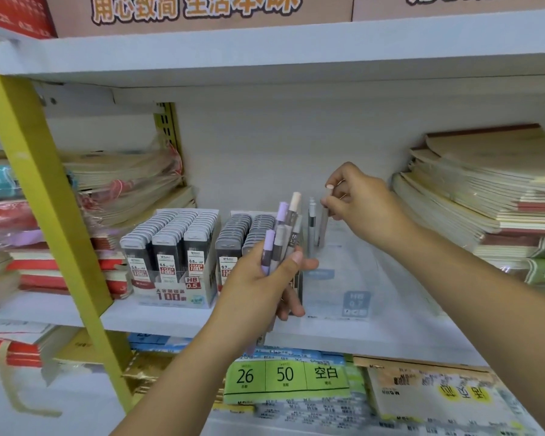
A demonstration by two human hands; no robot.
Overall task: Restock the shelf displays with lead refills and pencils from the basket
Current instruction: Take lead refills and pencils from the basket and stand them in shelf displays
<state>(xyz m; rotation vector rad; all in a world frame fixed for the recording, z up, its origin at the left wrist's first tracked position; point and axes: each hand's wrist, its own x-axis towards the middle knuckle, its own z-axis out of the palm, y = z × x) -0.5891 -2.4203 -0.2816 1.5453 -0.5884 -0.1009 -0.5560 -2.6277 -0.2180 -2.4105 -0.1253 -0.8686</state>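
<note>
The left hand (pixel 265 278) was closed round a bundle of pencils (pixel 282 228), caps up, in front of the shelf (pixel 170 319). The right hand (pixel 362 206) pinched the top of a single grey pencil (pixel 323 228) and held it upright over the clear display box (pixel 343 278), just beside a silver pencil (pixel 311 221) already standing there.

The likeliest slip was in the left hand's bundle. The pencils fanned out loosely, and any relaxing of the grip could have let one slide down and drop. The grey pencil, held only by its cap end, could have tipped against the silver one and knocked it over, since the box looked nearly empty and gave little side support. The left hand also sat close to the 0.7 lead refill tray (pixel 236 237) and might have nudged it.

Readable writing: the 0.5 lead refill tray (pixel 170 247) showed "HB 0.5" and "100", with "0.5" on the packs. Its neighbour's packs read "0.7", as did a label on the clear box (faint). The header sign (pixel 195 7) read "用心致简 生活本味". A green tag strip (pixel 283 374) below read "26", "50" and "空白". The basket was not in view.
</note>
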